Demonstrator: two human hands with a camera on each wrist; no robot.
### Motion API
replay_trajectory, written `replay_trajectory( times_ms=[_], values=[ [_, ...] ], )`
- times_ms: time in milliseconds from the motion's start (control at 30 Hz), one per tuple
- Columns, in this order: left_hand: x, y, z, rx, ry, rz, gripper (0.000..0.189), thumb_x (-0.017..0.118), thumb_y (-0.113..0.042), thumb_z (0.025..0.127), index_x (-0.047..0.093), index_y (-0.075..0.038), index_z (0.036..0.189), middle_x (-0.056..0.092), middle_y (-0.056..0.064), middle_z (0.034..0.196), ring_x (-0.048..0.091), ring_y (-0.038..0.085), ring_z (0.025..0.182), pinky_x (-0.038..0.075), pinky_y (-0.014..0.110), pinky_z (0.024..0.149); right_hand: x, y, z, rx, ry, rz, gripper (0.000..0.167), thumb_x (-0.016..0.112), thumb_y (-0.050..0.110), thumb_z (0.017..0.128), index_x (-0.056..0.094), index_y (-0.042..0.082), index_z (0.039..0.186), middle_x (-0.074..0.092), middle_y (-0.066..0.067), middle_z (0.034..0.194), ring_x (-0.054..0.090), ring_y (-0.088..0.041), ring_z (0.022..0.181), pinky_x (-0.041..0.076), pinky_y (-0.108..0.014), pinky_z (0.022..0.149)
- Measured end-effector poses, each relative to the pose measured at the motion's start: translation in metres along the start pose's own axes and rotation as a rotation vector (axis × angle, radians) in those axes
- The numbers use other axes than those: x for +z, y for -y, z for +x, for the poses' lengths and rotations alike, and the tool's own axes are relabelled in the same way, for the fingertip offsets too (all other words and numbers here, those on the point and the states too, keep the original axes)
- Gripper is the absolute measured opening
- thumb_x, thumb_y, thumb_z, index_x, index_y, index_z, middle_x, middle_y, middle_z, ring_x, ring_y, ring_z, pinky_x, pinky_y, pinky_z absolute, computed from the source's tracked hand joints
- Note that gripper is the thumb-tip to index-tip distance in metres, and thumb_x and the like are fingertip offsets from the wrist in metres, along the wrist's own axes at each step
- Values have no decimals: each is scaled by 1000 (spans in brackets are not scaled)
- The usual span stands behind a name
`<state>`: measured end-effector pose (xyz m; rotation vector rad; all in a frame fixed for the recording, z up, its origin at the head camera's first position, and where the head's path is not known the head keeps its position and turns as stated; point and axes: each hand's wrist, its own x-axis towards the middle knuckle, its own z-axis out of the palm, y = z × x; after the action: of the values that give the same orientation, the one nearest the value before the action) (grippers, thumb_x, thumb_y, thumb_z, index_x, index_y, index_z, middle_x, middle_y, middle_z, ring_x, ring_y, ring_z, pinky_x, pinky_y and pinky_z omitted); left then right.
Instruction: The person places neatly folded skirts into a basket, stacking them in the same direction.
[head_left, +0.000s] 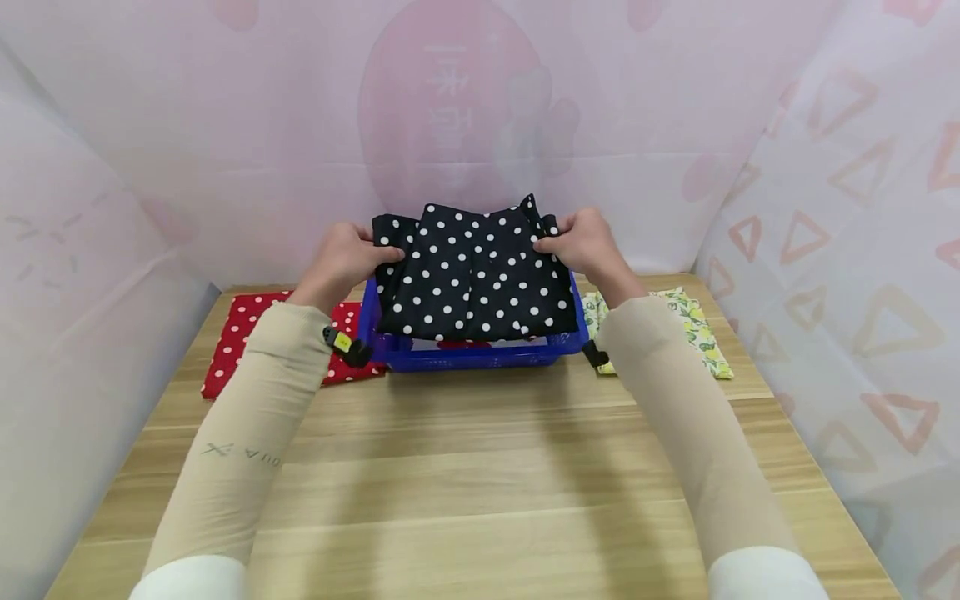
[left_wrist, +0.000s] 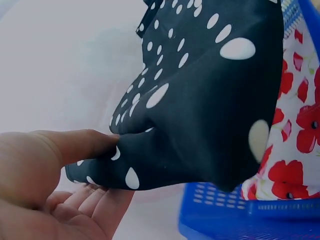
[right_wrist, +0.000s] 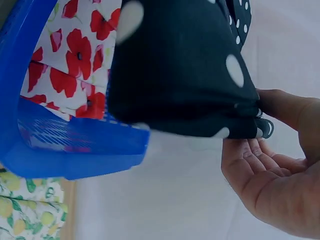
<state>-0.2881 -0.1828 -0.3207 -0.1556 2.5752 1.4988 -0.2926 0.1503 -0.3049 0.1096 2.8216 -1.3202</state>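
Observation:
A folded black cloth with white polka dots (head_left: pixel 480 275) hangs in front of and over a blue plastic basket (head_left: pixel 472 360). My left hand (head_left: pixel 347 257) pinches its left upper edge between thumb and fingers. At the opposite upper edge, my right hand (head_left: pixel 588 248) pinches the cloth in the same way. Inside the basket lies a white cloth with red flowers (left_wrist: pixel 300 125), partly covered by the black one. The right wrist view shows this flowered cloth (right_wrist: pixel 75 55) beside the basket's blue wall (right_wrist: pixel 75 162).
On the wooden table (head_left: pixel 472 483), a red cloth with white dots (head_left: pixel 236 342) lies folded left of the basket. To the right lies a folded cloth with a yellow lemon print (head_left: pixel 697 329). Pale printed curtains (head_left: pixel 285 125) stand behind and at both sides.

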Motion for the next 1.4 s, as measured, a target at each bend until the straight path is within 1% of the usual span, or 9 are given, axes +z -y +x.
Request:
replay_trajectory(
  times_ms=[200,333,467,700,867,1000,1233,1333,1400],
  values=[
    [18,15,28,50,-113,88,27,80,-19,93,72,5,99,70,10,96,61,19,88,52,22,68,22,-18,21,13,-81,-4,57,82,18,92,37,15,57,38,7,55,50,-20,77,48,-28,67],
    [25,27,41,70,-147,181,29,82,-18,89,60,-1,80,56,2,76,55,19,78,46,25,61,39,-31,28,35,-91,-42,55,82,20,92,36,15,62,36,4,62,52,-22,81,51,-33,74],
    [29,37,49,56,-118,231,42,81,-18,91,42,-8,76,40,0,74,45,19,74,40,29,61,52,-40,33,63,-83,-71,51,81,21,93,38,14,66,32,4,70,50,-23,84,52,-36,79],
    [44,49,60,34,-62,323,53,79,-18,93,37,-14,61,37,-5,53,43,14,53,37,26,50,67,-56,37,107,-38,-127,62,78,22,97,32,15,56,17,7,54,32,-15,55,45,-30,61],
    [56,48,60,35,-22,379,24,74,-17,96,64,2,85,64,11,82,61,23,79,58,35,74,74,-63,36,135,-50,-177,60,75,20,98,28,15,59,17,5,56,23,-14,51,41,-30,56],
    [61,45,56,17,5,386,38,65,-18,100,64,13,123,68,26,122,64,34,107,57,50,105,75,-65,35,133,-58,-196,58,72,19,98,26,17,64,16,5,60,23,-14,51,39,-31,55],
    [59,31,49,90,-26,511,43,60,-26,102,61,10,124,66,25,121,59,36,105,56,49,99,62,-64,26,70,-44,-240,47,71,25,99,42,11,64,33,3,59,35,-15,54,42,-30,56],
    [55,23,40,186,-40,614,43,60,-27,102,59,9,126,66,26,121,61,38,106,56,50,97,46,-62,15,-6,-18,-247,29,67,27,101,66,-1,95,65,-9,86,60,-21,78,58,-36,78],
    [51,20,30,245,-35,693,48,60,-28,102,56,9,131,65,28,127,63,41,112,56,54,102,33,-60,3,-61,21,-246,42,64,30,102,65,-5,126,71,-17,119,67,-29,108,58,-44,101]
  ],
)
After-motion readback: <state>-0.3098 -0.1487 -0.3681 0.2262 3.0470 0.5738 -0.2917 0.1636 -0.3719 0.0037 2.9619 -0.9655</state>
